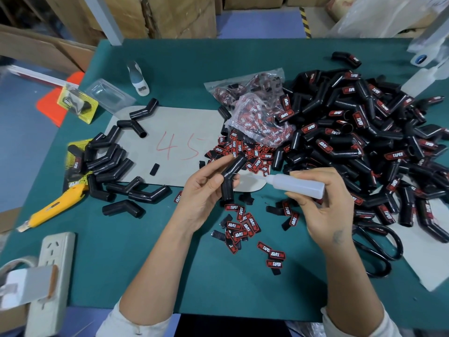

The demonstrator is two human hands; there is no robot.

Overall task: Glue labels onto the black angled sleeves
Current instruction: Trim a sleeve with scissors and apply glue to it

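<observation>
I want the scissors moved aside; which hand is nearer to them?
Right. The right hand holds the glue bottle just left of the scissors; the left hand is farther left.

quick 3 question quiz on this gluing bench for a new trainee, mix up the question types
1. True or false: the left hand holds a black angled sleeve that already bears a label.
2. What does the right hand grip? A) yellow utility knife B) white glue bottle C) black scissors
3. Fill in: the big pile of labelled sleeves lies on the person's ____ side.

Key
1. False: no label shows on the held sleeve.
2. B: the glue bottle, nozzle pointing towards the sleeve. The utility knife and the scissors lie untouched on the green mat.
3. Right.
</observation>
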